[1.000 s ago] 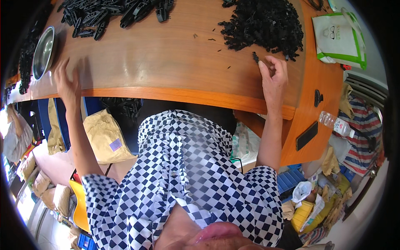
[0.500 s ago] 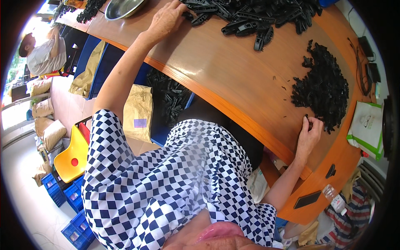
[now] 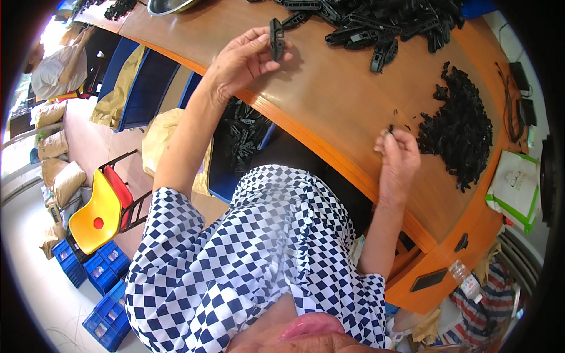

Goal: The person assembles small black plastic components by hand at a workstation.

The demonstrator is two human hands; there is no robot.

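— What lies around the hands?

— A wooden table [image 3: 329, 94] with a heap of long black plastic parts [image 3: 382, 23] at its far edge, a pile of small black pieces [image 3: 462, 132] to the right, a metal bowl [image 3: 168, 6] at the far left. Nothing blocks either hand.

— And the piece being handled?

— A narrow black plastic clip [image 3: 275, 40], upright, pinched by the left hand [image 3: 244, 59] above the table. The right hand [image 3: 399, 159] is nearly closed on a tiny black piece [image 3: 391, 128], just beside the small pile.
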